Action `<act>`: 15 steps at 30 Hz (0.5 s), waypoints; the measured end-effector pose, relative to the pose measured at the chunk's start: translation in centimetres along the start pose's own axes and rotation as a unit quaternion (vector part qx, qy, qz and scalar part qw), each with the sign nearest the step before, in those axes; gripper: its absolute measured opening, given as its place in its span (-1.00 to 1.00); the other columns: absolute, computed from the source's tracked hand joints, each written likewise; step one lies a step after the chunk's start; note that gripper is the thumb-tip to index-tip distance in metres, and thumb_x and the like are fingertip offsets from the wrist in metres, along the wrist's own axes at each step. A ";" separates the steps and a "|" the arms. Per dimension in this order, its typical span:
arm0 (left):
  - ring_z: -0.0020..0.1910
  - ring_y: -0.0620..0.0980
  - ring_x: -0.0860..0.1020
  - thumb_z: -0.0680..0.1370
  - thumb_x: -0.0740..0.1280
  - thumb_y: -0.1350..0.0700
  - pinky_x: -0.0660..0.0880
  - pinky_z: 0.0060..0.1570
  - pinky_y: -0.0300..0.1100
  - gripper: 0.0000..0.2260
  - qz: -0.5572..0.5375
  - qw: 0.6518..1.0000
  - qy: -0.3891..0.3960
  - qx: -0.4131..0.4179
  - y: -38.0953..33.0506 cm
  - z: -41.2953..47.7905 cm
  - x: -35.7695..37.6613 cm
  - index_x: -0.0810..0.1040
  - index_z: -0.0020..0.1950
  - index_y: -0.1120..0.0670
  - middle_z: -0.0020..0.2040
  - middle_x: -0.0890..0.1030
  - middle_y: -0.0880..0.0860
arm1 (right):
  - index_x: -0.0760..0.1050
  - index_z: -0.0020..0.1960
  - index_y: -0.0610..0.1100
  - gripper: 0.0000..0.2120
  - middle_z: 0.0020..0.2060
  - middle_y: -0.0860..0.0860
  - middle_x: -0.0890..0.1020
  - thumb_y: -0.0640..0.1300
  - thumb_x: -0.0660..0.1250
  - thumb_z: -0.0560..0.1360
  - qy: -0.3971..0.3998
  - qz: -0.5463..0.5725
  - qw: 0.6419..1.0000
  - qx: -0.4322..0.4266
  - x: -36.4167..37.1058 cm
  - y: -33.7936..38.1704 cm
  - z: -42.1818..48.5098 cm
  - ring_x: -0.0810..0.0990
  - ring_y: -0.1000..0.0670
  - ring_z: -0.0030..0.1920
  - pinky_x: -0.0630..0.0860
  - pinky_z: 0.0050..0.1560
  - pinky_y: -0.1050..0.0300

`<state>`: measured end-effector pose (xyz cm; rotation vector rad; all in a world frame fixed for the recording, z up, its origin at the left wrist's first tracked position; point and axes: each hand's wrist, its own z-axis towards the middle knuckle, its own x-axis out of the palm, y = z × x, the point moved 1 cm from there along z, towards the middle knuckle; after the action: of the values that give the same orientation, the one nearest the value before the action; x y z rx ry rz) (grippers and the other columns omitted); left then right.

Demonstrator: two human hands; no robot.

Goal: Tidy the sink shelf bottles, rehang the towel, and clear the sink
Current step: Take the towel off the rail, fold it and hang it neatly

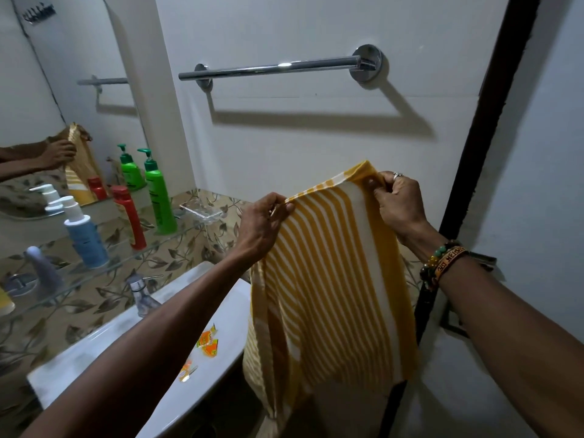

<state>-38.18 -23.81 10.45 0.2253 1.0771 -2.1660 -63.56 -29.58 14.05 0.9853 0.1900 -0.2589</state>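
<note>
A yellow and white striped towel point(328, 279) hangs stretched between my hands, below the chrome towel rail point(271, 68) on the white wall. My left hand point(262, 226) pinches its top left corner and my right hand point(399, 203) pinches the top right corner. On the glass shelf point(132, 252) at the left stand a green pump bottle point(158, 194), a red bottle point(129, 216) and a blue spray bottle point(83, 232). Orange wrappers point(208, 343) lie in the white sink point(148, 314) under my left forearm.
A chrome tap point(140, 294) rises at the sink's back edge. A clear soap dish point(200, 209) sits at the shelf's right end. The mirror point(57, 99) on the left reflects the bottles and towel. A dark door frame point(467, 172) runs down the right.
</note>
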 end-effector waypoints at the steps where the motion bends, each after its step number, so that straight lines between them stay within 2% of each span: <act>1: -0.23 -0.38 0.56 0.60 0.34 -0.02 0.46 -0.32 -0.51 -0.93 0.000 1.000 0.000 0.000 0.0 0.0 0.0 0.58 0.00 -0.06 -0.17 0.59 -0.20 | 0.58 -0.10 0.15 -0.78 -0.08 0.16 0.65 -0.14 0.29 0.62 -0.003 0.001 1.000 -0.003 0.0 -0.2 -0.1 0.64 0.06 0.01 0.63 0.06 0.04; 4: -0.20 -0.45 0.54 0.60 0.35 -0.01 0.43 -0.31 -0.54 -0.89 0.007 1.000 -0.004 0.010 0.0 -0.1 0.0 0.60 0.02 -0.01 -0.18 0.58 -0.21 | 0.57 0.03 0.10 -0.82 -0.08 0.17 0.64 -0.16 0.27 0.63 -0.018 -0.008 1.000 -0.008 0.3 -0.8 -0.3 0.61 0.16 -0.05 0.61 -0.04 0.19; 7: -0.24 -0.42 0.53 0.57 0.38 -0.05 0.39 -0.34 -0.53 -0.88 0.038 0.998 -0.007 0.041 -0.2 -0.3 0.0 0.61 -0.04 -0.02 -0.27 0.55 -0.21 | 0.57 0.05 0.05 -0.78 -0.11 0.14 0.63 -0.23 0.22 0.64 -0.054 0.008 0.998 0.015 0.6 -1.0 -0.2 0.58 0.18 -0.13 0.51 -0.19 0.33; 9: -0.34 -0.33 0.52 0.53 0.40 -0.11 0.38 -0.38 -0.46 -0.84 0.065 0.995 0.008 0.074 -0.2 -0.8 -0.2 0.60 -0.11 -0.05 -0.37 0.51 -0.20 | 0.57 0.08 0.00 -0.76 -0.12 0.10 0.62 -0.26 0.19 0.64 -0.078 0.018 0.996 0.035 0.7 -1.0 -0.1 0.55 0.18 -0.18 0.46 -0.24 0.36; 11: -0.44 -0.27 0.46 0.51 0.43 -0.09 0.35 -0.43 -0.40 -0.83 0.092 0.989 0.037 0.108 0.3 -1.4 -0.7 0.61 -0.11 0.00 -0.40 0.46 -0.22 | 0.56 0.09 -0.02 -0.73 -0.16 0.12 0.59 -0.31 0.16 0.63 -0.099 0.017 0.994 0.039 0.6 -0.9 0.1 0.53 0.20 -0.21 0.43 -0.27 0.38; 13: -0.42 -0.31 0.42 0.54 0.43 0.02 0.35 -0.42 -0.34 -0.87 0.122 0.983 0.060 0.125 1.5 -1.8 -1.2 0.62 -0.06 0.07 -0.36 0.43 -0.22 | 0.55 0.06 -0.02 -0.71 -0.18 0.14 0.58 -0.34 0.15 0.60 -0.111 0.015 0.993 0.037 0.3 -0.8 0.1 0.52 0.20 -0.22 0.43 -0.28 0.37; 15: -0.39 -0.24 0.43 0.58 0.39 0.06 0.31 -0.38 -0.29 -0.86 0.144 0.980 0.078 0.111 2.8 -2.3 -1.7 0.62 -0.03 0.13 -0.30 0.49 -0.16 | 0.55 0.04 -0.02 -0.71 -0.20 0.14 0.58 -0.35 0.16 0.57 -0.126 0.022 0.991 0.035 0.0 -0.8 0.1 0.50 0.19 -0.25 0.43 -0.28 0.32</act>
<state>-35.39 -22.36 7.91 0.6252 0.8244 -2.0259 -63.76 -30.07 13.49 1.0144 -0.0720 -0.3492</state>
